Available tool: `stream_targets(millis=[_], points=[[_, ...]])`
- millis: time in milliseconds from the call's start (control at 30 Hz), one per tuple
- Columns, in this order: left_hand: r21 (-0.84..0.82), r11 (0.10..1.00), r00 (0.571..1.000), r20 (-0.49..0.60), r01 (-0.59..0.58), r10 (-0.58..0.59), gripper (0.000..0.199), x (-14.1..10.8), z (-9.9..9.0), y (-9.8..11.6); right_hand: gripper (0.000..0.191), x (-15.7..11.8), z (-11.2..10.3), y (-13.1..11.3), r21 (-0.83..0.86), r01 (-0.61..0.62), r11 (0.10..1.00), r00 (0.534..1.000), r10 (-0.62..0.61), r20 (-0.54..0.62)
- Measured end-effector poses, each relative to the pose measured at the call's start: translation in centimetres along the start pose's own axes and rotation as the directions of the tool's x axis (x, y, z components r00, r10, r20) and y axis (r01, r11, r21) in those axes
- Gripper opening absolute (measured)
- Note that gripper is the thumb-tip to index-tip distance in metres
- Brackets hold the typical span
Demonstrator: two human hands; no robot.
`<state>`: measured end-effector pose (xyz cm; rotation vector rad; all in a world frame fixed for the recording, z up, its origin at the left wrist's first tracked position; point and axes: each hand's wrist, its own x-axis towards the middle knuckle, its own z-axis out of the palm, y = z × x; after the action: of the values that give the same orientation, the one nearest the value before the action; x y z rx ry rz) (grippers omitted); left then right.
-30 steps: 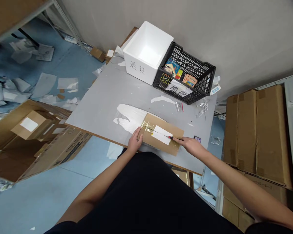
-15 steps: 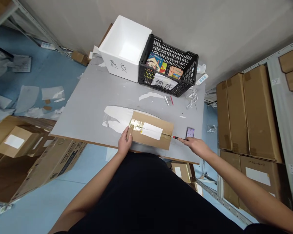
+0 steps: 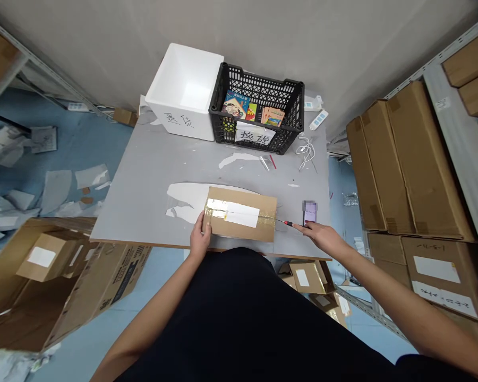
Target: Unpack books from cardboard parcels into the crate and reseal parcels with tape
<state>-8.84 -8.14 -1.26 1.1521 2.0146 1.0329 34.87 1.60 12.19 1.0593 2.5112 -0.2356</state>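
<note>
The left hand (image 3: pixel 200 237) grips the near left corner of a taped cardboard box (image 3: pixel 239 214) lying long axis left to right by the near edge of the grey surface (image 3: pixel 143 212), while the right hand (image 3: pixel 318 237) closes its fingers (image 3: pixel 306 227) on a slim red-and-black cutter (image 3: pixel 287 223) pointing left at the box's right end.

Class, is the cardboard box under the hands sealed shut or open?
Shut: the brown cardboard box has shiny clear tape along its top seam; no flaps stand open.
</note>
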Motion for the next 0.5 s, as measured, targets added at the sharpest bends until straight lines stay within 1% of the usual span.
stream_targets(millis=[100, 167, 200, 233, 267, 333, 367, 400, 433, 467, 500], points=[[0.013, 1.000, 0.999, 0.032, -0.010, 0.010, 0.055, 0.0, -0.3, -0.1, 0.072, -1.1, 1.8, 0.4, 0.079, -0.052, 0.996, 0.998, 0.053, -0.016], [0.048, 0.998, 0.998, 0.061, -0.037, 0.034, 0.056, 0.2, -0.7, -0.1, 0.060, -1.8, 3.4, 0.3, 0.242, -0.122, 0.963, 0.989, 0.138, -0.050], [0.077, 0.995, 0.996, 0.074, -0.062, 0.057, 0.056, 0.3, -0.9, 0.0, 0.055, -1.9, 4.2, 0.2, 0.369, -0.163, 0.915, 0.976, 0.204, -0.073], [0.116, 0.988, 0.992, 0.086, -0.098, 0.088, 0.057, 0.5, -1.2, 0.1, 0.051, -2.0, 5.0, -0.2, 0.515, -0.205, 0.833, 0.954, 0.286, -0.084], [0.164, 0.976, 0.986, 0.098, -0.146, 0.131, 0.058, 0.7, -1.4, 0.4, 0.050, -1.8, 5.7, -0.6, 0.660, -0.238, 0.712, 0.924, 0.375, -0.072], [0.273, 0.921, 0.959, 0.129, -0.279, 0.252, 0.059, 1.3, -1.8, 1.2, 0.053, -1.0, 6.9, -1.7, 0.877, -0.257, 0.405, 0.856, 0.516, 0.013], [0.324, 0.876, 0.933, 0.157, -0.358, 0.324, 0.059, 1.6, -1.8, 1.7, 0.056, -0.5, 7.3, -2.3, 0.937, -0.240, 0.255, 0.830, 0.555, 0.062], [0.362, 0.820, 0.896, 0.203, -0.443, 0.395, 0.060, 1.9, -1.8, 2.4, 0.061, 0.2, 7.7, -3.0, 0.970, -0.208, 0.123, 0.811, 0.577, 0.101], [0.383, 0.756, 0.847, 0.266, -0.531, 0.460, 0.062, 2.2, -1.6, 3.0, 0.065, 0.9, 7.9, -3.6, 0.986, -0.167, 0.015, 0.798, 0.590, 0.126], [0.384, 0.687, 0.786, 0.346, -0.617, 0.512, 0.064, 2.5, -1.3, 3.7, 0.070, 1.7, 8.1, -4.2, 0.990, -0.122, -0.073, 0.790, 0.597, 0.141], [0.369, 0.616, 0.714, 0.438, -0.696, 0.546, 0.066, 2.8, -1.0, 4.3, 0.074, 2.4, 8.3, -4.8, 0.986, -0.081, -0.144, 0.783, 0.603, 0.152]])
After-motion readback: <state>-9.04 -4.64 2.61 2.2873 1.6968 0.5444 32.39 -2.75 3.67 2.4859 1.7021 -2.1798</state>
